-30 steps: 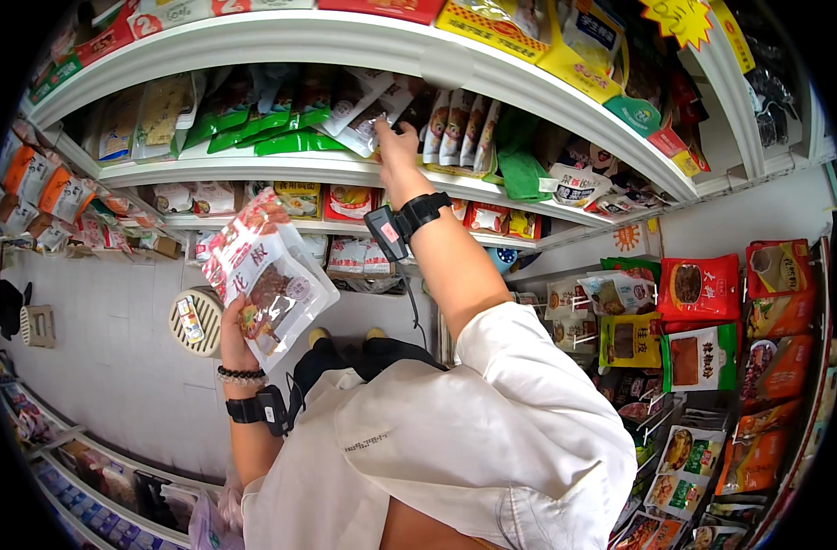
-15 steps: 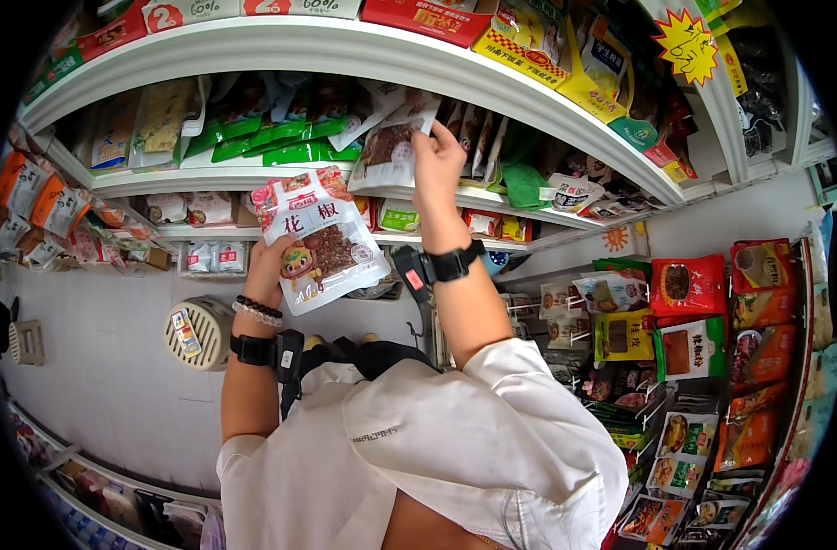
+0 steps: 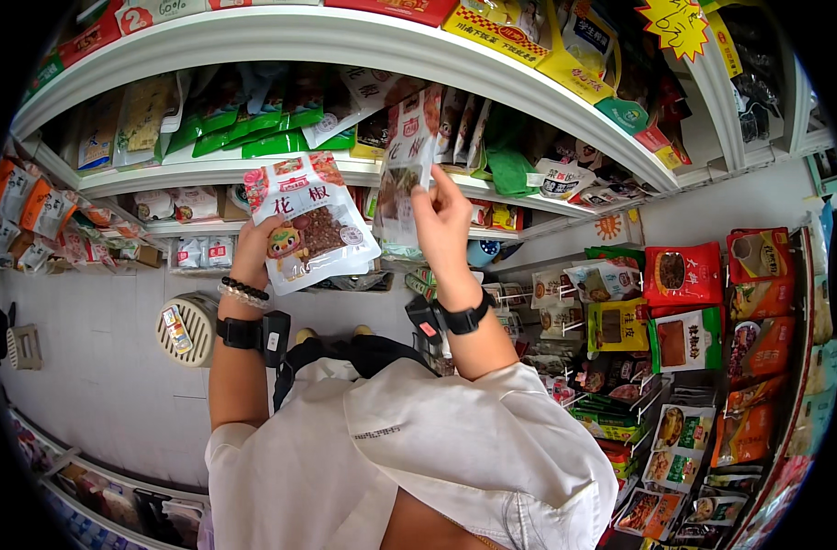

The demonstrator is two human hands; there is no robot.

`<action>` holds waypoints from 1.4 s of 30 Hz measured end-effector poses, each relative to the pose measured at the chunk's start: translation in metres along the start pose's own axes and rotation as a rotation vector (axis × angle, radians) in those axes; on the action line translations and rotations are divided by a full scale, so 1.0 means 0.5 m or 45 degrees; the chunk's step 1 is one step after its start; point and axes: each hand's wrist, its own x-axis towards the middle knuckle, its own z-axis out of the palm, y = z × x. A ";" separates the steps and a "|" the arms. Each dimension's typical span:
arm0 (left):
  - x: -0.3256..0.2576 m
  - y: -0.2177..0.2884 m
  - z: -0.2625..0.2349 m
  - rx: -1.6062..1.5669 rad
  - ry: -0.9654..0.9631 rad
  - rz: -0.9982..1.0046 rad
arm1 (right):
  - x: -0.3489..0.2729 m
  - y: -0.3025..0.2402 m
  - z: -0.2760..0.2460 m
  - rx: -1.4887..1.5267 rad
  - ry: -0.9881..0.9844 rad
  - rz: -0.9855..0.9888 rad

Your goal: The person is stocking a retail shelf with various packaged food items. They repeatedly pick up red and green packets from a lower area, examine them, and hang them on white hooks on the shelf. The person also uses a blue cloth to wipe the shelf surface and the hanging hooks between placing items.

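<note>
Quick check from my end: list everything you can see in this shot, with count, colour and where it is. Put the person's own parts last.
Clear spice packet: one, red-topped with brown contents, held up in the left hand.
Second packet: one, clear with red print, held edge-on in the right hand before the shelf.
Green packets: several, middle shelf, upper left.
White shelves: several tiers, curving across the top.
Hanging snack bags: many, red, green, yellow, rack at right.
Round white fan: one, floor at left.
Orange packets: several, far left.
White shirt: one, lower centre.
Black wristbands: one per wrist.
Left hand: gripping the spice packet.
Right hand: gripping the second packet.
</note>
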 end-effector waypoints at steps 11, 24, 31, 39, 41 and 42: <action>-0.079 -0.092 -0.054 -0.022 0.135 -0.039 | -0.081 0.007 -0.281 0.621 -0.124 0.048; -0.174 -0.120 -0.011 0.008 0.191 0.072 | -0.091 0.103 -0.240 2.194 -0.925 0.746; -0.184 -0.134 -0.017 0.009 0.283 0.090 | -0.091 0.085 -0.247 2.310 -1.150 0.805; -0.176 -0.136 -0.007 0.047 0.255 0.079 | -0.089 0.074 -0.252 2.319 -1.150 0.830; -0.171 -0.138 -0.010 0.063 0.254 0.071 | -0.088 0.074 -0.252 2.332 -1.148 0.835; -0.173 -0.138 -0.007 0.056 0.252 0.076 | -0.088 0.074 -0.252 2.334 -1.144 0.851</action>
